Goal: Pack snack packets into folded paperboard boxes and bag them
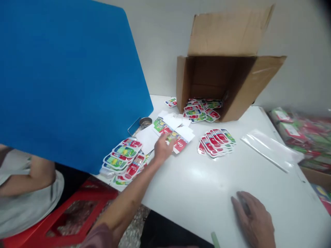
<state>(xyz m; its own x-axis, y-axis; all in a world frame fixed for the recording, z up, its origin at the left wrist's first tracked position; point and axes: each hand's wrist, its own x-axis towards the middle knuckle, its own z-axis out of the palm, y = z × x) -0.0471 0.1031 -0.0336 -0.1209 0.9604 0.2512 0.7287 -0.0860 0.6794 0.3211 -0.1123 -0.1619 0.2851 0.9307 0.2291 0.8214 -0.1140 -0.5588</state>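
My left hand (164,148) reaches across the white table, its fingers closed on the edge of a printed card (181,144) with red, green and blue artwork. The card lies over several white card pieces (147,137). My right hand (254,220) rests on the table at the lower right, thumb and fingers apart, with nothing visible in it. Between the hands and the carton, a fanned pile of bottle-shaped cutouts (216,143) lies flat. Another heap of red and green cutouts (125,162) sits to the left of my left hand.
An open cardboard box (236,93) on its side holds more cutouts. A clear plastic sleeve (271,150) lies at right. A blue panel (69,79) stands at left, near a metal cup (145,121). Wrapped packs (305,137) fill the far right. Another person's arm (28,175) shows beyond the panel.
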